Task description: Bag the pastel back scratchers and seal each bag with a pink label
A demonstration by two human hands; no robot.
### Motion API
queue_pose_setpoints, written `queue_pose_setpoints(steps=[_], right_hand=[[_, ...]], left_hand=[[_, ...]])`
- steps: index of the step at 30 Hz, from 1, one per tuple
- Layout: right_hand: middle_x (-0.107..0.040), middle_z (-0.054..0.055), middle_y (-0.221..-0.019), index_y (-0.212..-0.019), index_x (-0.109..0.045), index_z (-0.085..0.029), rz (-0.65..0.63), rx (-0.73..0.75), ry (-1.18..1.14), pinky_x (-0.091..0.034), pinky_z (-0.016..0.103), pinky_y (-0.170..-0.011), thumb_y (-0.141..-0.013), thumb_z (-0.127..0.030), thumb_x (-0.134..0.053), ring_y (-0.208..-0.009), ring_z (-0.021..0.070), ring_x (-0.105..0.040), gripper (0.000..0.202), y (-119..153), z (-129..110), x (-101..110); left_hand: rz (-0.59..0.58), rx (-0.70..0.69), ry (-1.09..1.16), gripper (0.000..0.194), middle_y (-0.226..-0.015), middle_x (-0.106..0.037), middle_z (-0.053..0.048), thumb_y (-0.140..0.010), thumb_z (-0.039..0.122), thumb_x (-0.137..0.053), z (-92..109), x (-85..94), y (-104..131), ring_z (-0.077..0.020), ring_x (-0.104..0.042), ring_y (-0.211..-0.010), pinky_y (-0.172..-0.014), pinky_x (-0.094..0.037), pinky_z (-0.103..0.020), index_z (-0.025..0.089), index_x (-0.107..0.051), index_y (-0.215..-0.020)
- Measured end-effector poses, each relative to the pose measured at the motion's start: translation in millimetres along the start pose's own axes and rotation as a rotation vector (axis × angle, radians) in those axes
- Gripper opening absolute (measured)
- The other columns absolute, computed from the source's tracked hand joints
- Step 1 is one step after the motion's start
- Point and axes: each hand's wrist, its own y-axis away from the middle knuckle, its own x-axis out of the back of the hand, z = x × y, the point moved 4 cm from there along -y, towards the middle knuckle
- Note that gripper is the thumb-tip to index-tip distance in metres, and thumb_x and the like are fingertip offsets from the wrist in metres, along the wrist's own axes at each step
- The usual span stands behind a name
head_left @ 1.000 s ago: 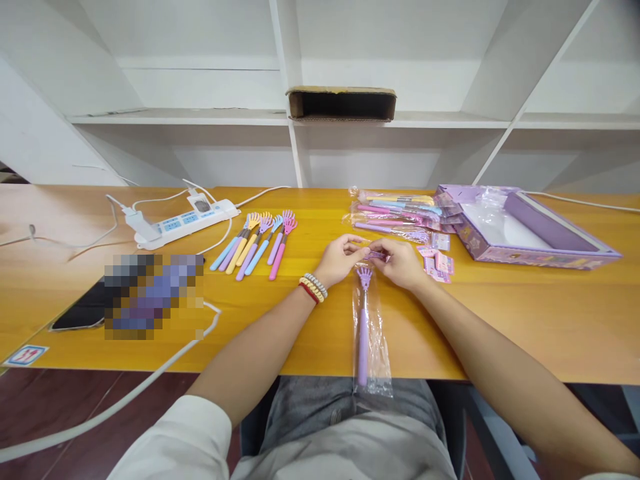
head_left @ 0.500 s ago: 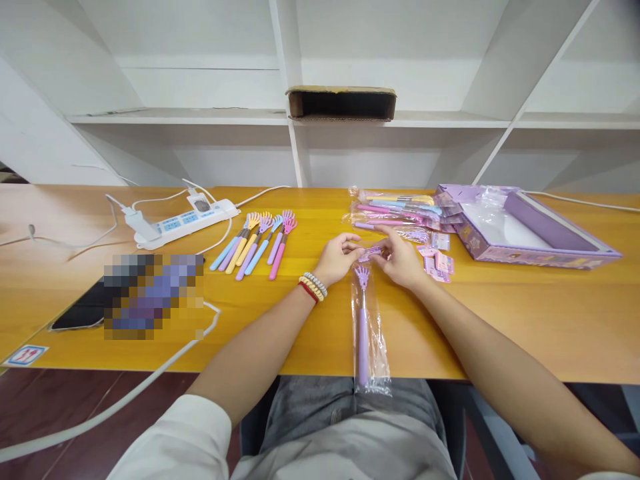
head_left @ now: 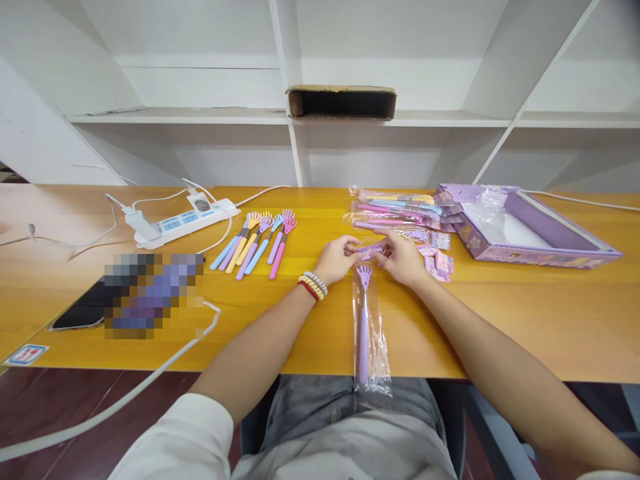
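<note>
Purple card is pinched at its ends between the thumbs and fingers of the left hand and right hand, both nearly closed, apparently to hold it flat; whether it sits inside the clear sleeve I can't quite tell. The purple scratcher lies in that sleeve, claw toward the hands, seemingly for easy reach; bare scratchers are grouped well apart from packed ones

On the wooden desk, a power strip and a dark phone are placed at left, loose scratchers grouped nearby. At right, bagged scratchers are heaped beside small cards and a purple box; the front edge is crossed by a bagged purple scratcher.
</note>
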Motion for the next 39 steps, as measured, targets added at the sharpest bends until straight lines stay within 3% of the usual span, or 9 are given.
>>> queue_pose_setpoints(steps=[6, 14, 22, 27, 39], right_hand=[[-0.062, 0.001, -0.073, -0.11, -0.053, -0.02, 0.021, 0.0, 0.021, -0.044, 0.027, -0.059, -0.068, -0.02, -0.061, -0.057, 0.0128, -0.053, 0.043, -0.7, 1.0, 0.0], [-0.062, 0.001, -0.073, -0.114, -0.043, -0.022, 0.028, 0.053, -0.112, -0.045, 0.028, -0.056, -0.078, -0.022, -0.052, -0.058, 0.0149, -0.056, 0.037, 0.3, 3.3, -0.5], [-0.062, 0.002, -0.076, -0.106, -0.051, -0.021, 0.117, 0.066, -0.055, -0.045, 0.027, -0.055, -0.08, -0.027, -0.052, -0.059, 0.0141, -0.057, 0.027, -0.4, -1.2, 6.8], [-0.059, 0.0, -0.065, -0.095, -0.052, -0.019, 0.142, 0.075, -0.028, -0.043, 0.025, -0.052, -0.08, -0.029, -0.053, -0.052, 0.0123, -0.052, 0.018, -0.6, -3.8, 7.8], [-0.062, 0.003, -0.077, -0.087, -0.056, -0.019, 0.076, 0.09, -0.039, -0.047, 0.029, -0.061, -0.078, -0.025, -0.054, -0.067, 0.0155, -0.058, 0.012, -1.1, -1.7, 4.2]], left_hand=[[-0.01, -0.014, -0.009, 0.026, -0.079, -0.062, -0.004, -0.065, 0.012, -0.067, 1.7, -1.5, 0.3, -0.011, -0.057, -0.07, -0.069, -0.048, -0.026, 0.013, -0.059, -0.09], [-0.022, 0.038, 0.155, 0.023, -0.075, -0.062, -0.003, -0.065, 0.009, -0.066, -8.6, -0.2, -5.0, -0.0114, -0.059, -0.07, -0.07, -0.047, -0.027, 0.013, -0.057, -0.086], [-0.045, 0.038, 0.121, 0.021, -0.072, -0.062, -0.003, -0.073, 0.03, -0.061, -1.2, -0.2, -1.7, -0.01, -0.056, -0.063, -0.06, -0.044, -0.023, 0.013, -0.058, -0.084], [-0.059, 0.016, 0.113, 0.028, -0.07, -0.062, -0.003, -0.073, 0.038, -0.06, -2.3, -1.3, -2.3, -0.0105, -0.055, -0.061, -0.06, -0.044, -0.024, 0.012, -0.06, -0.083], [-0.061, 0.082, 0.212, 0.018, -0.074, -0.063, -0.003, -0.065, 0.022, -0.068, -2.7, -1.3, -1.2, -0.0105, -0.057, -0.066, -0.064, -0.046, -0.025, 0.012, -0.061, -0.079]])
